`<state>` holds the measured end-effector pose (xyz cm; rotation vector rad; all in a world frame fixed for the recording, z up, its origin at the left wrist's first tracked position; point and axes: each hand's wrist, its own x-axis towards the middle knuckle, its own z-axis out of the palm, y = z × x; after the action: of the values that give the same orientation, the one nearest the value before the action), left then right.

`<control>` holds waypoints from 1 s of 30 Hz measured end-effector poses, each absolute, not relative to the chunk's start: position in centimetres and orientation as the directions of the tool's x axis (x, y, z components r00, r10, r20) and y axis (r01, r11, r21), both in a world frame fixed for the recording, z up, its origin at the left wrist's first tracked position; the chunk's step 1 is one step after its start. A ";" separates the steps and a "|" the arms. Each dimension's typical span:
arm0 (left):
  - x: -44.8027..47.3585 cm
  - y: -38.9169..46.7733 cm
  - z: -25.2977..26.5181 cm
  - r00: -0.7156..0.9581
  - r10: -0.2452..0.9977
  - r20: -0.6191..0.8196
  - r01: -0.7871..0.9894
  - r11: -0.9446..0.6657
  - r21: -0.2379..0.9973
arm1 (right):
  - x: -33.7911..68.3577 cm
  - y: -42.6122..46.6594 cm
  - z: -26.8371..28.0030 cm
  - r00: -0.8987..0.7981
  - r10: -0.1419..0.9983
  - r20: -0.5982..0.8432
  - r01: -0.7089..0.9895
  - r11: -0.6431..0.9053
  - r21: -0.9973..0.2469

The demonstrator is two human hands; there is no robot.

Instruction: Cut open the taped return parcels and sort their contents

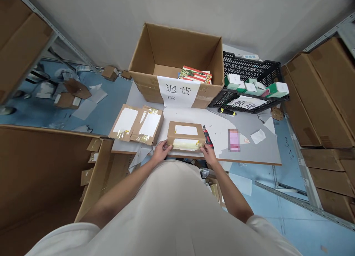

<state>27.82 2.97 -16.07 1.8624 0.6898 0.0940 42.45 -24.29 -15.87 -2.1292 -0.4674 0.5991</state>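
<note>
A small taped cardboard box (186, 135) with white labels on its top and front side lies at the table's front edge. My left hand (162, 151) grips its near left corner, while my right hand (208, 154) holds the near right corner. Just beyond my right hand lies a red and black utility knife (208, 137), close to the box's right side. Two more taped parcels rest to the left, a flatter one (124, 123) and another (148, 125), both with white labels facing up.
A large open carton (148, 87) with a paper sign stands at the back, red-striped packets inside. Right of it, a black plastic crate (251, 69) holds several green-white boxes. A yellow-black cutter (226, 111) and a pink blurred item (233, 140) lie on the table. Shelving flanks both sides.
</note>
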 end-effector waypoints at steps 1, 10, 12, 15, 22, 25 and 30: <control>28.0 2.9 -15.8 0.831 0.507 -0.230 0.397 -0.251 0.883 | 42.6 -24.1 -15.5 0.825 0.513 -0.235 0.128 -0.576 -0.808; 29.5 2.7 -14.8 0.805 0.570 -0.162 0.410 -0.338 0.847 | 43.5 -22.6 -14.1 0.885 0.421 -0.200 0.123 -0.625 -0.771; 29.7 2.7 -14.5 0.802 0.579 -0.143 0.414 -0.368 0.833 | 43.4 -22.5 -14.3 0.887 0.411 -0.211 0.101 -0.618 -0.780; 29.8 2.6 -14.3 0.809 0.575 -0.120 0.406 -0.398 0.823 | 43.5 -22.5 -14.5 0.881 0.411 -0.236 0.068 -0.603 -0.794; 30.0 2.0 -14.5 0.803 0.595 -0.040 0.380 -0.459 0.803 | 45.6 -23.1 -15.6 0.920 0.230 -0.318 -0.010 -0.797 -0.604; 29.9 1.7 -13.6 0.831 0.541 0.125 0.310 -0.638 0.705 | 46.6 -23.3 -16.4 0.906 0.179 -0.383 0.025 -0.927 -0.374; 30.5 1.5 -12.4 0.961 0.102 0.258 -0.052 -0.846 0.531 | 47.8 -22.8 -16.9 0.843 0.149 -0.516 0.066 -0.982 -0.175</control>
<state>30.53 1.45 -12.44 2.5525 0.0354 0.3740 47.79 -22.80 -16.86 -2.8706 -0.1682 0.8224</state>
